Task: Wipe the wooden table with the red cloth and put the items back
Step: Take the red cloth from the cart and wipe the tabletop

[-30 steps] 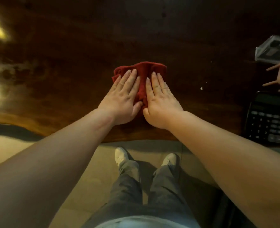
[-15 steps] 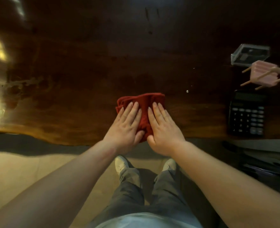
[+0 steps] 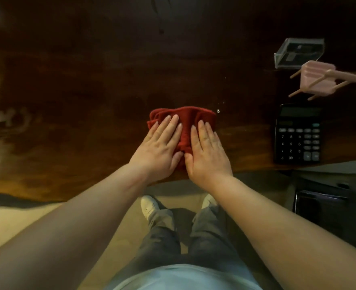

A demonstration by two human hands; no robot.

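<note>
A folded red cloth (image 3: 186, 120) lies on the dark wooden table (image 3: 85, 86), close to its near edge. My left hand (image 3: 159, 151) and my right hand (image 3: 209, 159) press flat on it side by side, fingers straight and pointing away from me. The hands cover the near half of the cloth. A black calculator (image 3: 297, 135), a small pink chair-shaped stand (image 3: 317, 80) and a clear plastic box (image 3: 298, 52) sit at the right end of the table.
A few small specks (image 3: 218, 110) glint on the wood just right of the cloth. Off the table at lower right stands a dark chair or case (image 3: 323, 208). My legs and white shoes (image 3: 150, 206) are below the table's edge.
Both hands slid the cloth back toward the near table edge, then a little forward again. The view shifted, bringing the items on the right further into sight.
</note>
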